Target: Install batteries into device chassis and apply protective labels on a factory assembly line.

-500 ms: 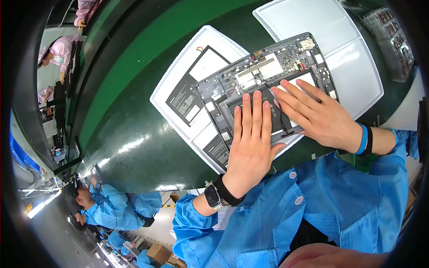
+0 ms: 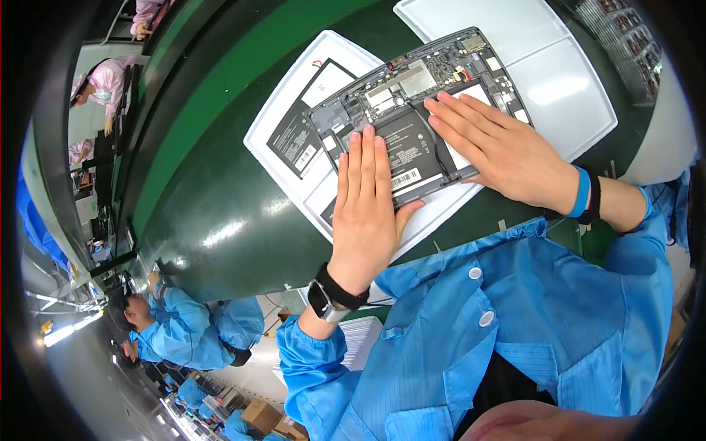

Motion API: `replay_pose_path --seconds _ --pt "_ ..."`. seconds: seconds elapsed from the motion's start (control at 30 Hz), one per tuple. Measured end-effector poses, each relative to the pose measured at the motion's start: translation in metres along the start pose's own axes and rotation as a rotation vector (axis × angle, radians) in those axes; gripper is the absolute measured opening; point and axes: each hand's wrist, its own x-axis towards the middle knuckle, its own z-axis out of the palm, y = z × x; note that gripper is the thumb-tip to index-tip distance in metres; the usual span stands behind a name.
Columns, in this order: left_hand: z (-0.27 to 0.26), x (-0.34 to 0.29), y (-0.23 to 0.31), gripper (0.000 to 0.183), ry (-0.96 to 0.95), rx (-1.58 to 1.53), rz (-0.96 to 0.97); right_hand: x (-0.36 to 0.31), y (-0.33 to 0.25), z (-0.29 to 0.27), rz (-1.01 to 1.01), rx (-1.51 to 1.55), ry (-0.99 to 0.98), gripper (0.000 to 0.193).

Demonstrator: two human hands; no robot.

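Observation:
An opened laptop base (image 2: 415,79), its circuit board and dark battery (image 2: 413,147) exposed, lies tilted over a white tray (image 2: 294,192). My left hand (image 2: 365,202) rests flat on the left part of the battery, fingers straight and pointing away from me. Flat on the battery's right part is my right hand (image 2: 507,158), its fingers stretched toward the upper left. A black cable (image 2: 435,143) runs across the battery between the two hands. In the tray, left of the laptop base, lies another battery pack (image 2: 298,136) with dark and white areas.
A second white tray (image 2: 581,95) stands at the right, partly behind the laptop base. Clear plastic trays (image 2: 625,44) holding small parts are stacked at the far right. The green table (image 2: 198,198) stretches left. A co-worker in blue (image 2: 184,323) sits at the lower left.
My left hand has slid left across the battery, uncovering its printed label. The right hand has shifted slightly left and up in the picture, as have the laptop base and trays.

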Motion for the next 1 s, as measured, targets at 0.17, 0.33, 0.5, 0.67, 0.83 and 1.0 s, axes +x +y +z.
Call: replay_pose_path --seconds 0.17,0.33,0.5,0.67,0.83,1.0 --pt "-0.010 -0.011 -0.008 0.089 0.073 -0.099 -0.011 -0.015 0.005 -0.016 0.030 0.042 0.047 0.096" --pt "-0.010 -0.030 -0.052 0.063 0.140 -0.056 -0.312 -0.055 0.030 -0.035 0.241 0.115 0.293 0.073" --pt "0.008 -0.026 -0.050 0.054 0.165 -0.235 -0.306 -0.068 0.015 -0.006 0.379 0.290 0.330 0.071" --pt "0.006 -0.022 -0.043 0.052 0.233 -0.419 -0.357 -0.067 0.009 0.012 0.419 0.403 0.459 0.076" --pt "0.003 -0.024 -0.035 0.051 0.386 -0.993 -0.459 -0.069 0.000 0.007 0.474 0.553 0.581 0.071" --pt "-0.055 0.019 -0.042 0.035 0.563 -1.535 -0.450 -0.036 0.001 -0.019 0.412 0.732 0.697 0.060"
